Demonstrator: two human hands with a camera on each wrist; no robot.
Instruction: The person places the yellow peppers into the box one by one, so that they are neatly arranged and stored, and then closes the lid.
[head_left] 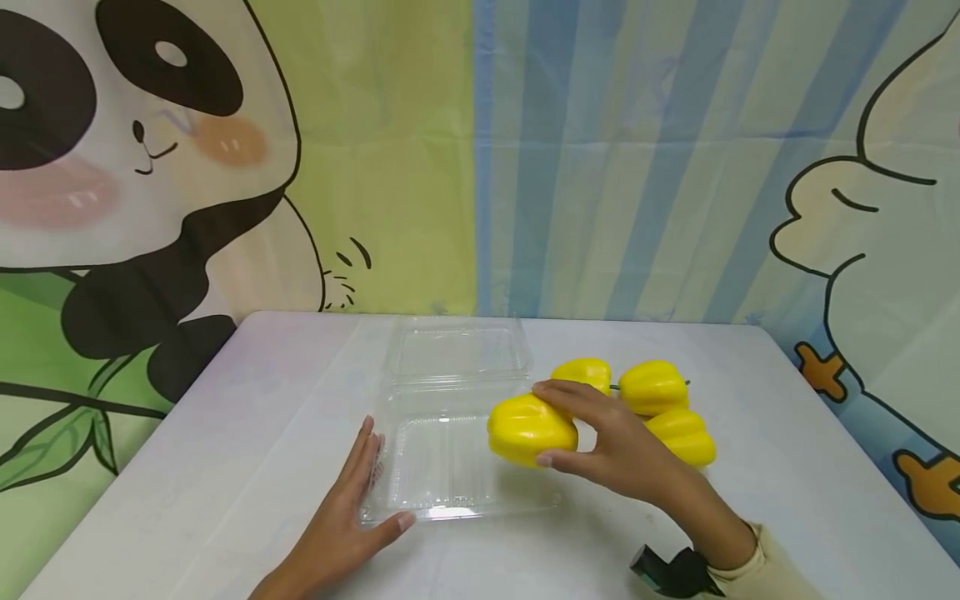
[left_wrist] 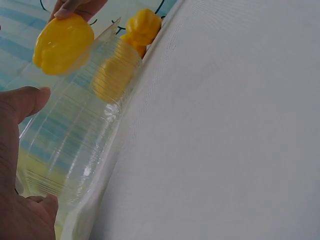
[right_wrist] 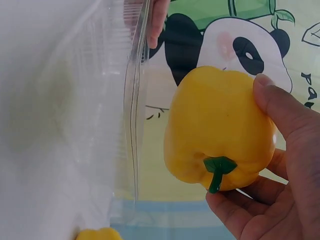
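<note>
My right hand point(head_left: 618, 437) grips a yellow bell pepper point(head_left: 528, 429) between thumb and fingers, held over the right side of a clear plastic clamshell box point(head_left: 442, 508). In the right wrist view the pepper point(right_wrist: 220, 125) shows its green stem, with the hand point(right_wrist: 285, 200) around its side. The box lies open on the table, its lid point(head_left: 459, 350) folded back away from me. At the box's left front corner, my left hand point(head_left: 341, 508) rests with fingers straight and thumb spread. The left wrist view shows that hand point(left_wrist: 20, 160) beside the box wall point(left_wrist: 75, 135).
Right of the box, three more yellow peppers lie close together: one at the back point(head_left: 585, 372), one behind the right hand point(head_left: 654, 386) and one nearer point(head_left: 684, 437). The white table point(head_left: 225, 467) ends at a cartoon-printed curtain point(head_left: 390, 150).
</note>
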